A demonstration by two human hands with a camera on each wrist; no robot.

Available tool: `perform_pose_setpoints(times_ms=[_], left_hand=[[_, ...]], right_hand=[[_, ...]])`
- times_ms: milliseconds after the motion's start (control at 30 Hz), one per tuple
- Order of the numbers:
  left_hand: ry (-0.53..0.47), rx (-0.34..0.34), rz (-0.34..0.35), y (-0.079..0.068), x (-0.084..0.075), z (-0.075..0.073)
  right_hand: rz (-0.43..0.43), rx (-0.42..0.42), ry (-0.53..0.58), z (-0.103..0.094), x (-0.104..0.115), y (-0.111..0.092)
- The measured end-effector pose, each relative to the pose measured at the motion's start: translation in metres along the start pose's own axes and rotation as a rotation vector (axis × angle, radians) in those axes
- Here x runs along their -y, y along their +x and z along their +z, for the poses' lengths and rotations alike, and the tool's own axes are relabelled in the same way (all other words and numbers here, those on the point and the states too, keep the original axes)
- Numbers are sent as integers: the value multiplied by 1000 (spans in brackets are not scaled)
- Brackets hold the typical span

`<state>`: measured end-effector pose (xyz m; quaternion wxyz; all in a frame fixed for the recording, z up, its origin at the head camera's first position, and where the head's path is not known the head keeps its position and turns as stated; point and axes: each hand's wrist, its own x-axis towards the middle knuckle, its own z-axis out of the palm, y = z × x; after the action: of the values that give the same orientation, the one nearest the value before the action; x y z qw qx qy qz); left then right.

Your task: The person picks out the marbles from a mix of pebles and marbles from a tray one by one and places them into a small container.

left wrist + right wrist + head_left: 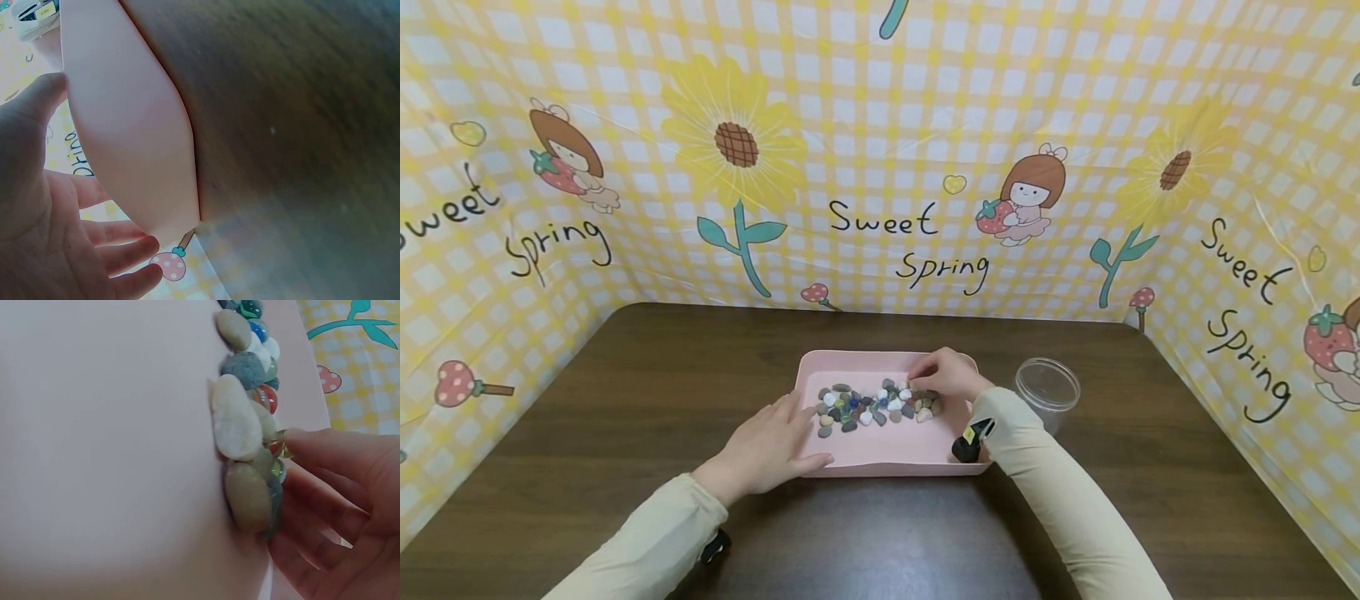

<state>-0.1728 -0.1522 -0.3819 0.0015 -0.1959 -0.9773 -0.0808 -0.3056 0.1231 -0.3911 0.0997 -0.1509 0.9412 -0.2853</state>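
Note:
A shallow pink tray (887, 454) holds a spread of pebbles and glass marbles. My left hand (763, 446) rests at the tray's left front corner, fingers spread along the rim. In the left wrist view the thumb (47, 94) touches the tray wall (131, 125), and the fingers lie beyond it. My right hand (951, 373) reaches into the right end of the tray. Its thumb and curled fingers pinch a yellowish glass marble (287, 449) among the stones. Close by lie a long whitish pebble (236, 419) and a tan pebble (247, 497).
A clear round jar (1048, 385) stands just right of the tray, close to my right wrist. The tray sits on a dark wooden table (662, 392). Yellow checked cloth (880, 125) walls the back and both sides.

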Motion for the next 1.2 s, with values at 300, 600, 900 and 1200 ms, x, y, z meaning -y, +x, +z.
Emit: perform_pose_setpoints(times_ms=[300, 600, 900, 1200], left_hand=[[-9, 4, 0, 0, 0, 0], [-15, 2, 1, 0, 0, -1], [-15, -14, 4, 0, 1, 0], [-11, -14, 6, 0, 1, 0]], right_hand=[[-48, 11, 66, -4, 2, -2], [-158, 19, 233, -13, 7, -3], [-149, 27, 274, -26, 10, -5], [-146, 28, 278, -34, 17, -12]])
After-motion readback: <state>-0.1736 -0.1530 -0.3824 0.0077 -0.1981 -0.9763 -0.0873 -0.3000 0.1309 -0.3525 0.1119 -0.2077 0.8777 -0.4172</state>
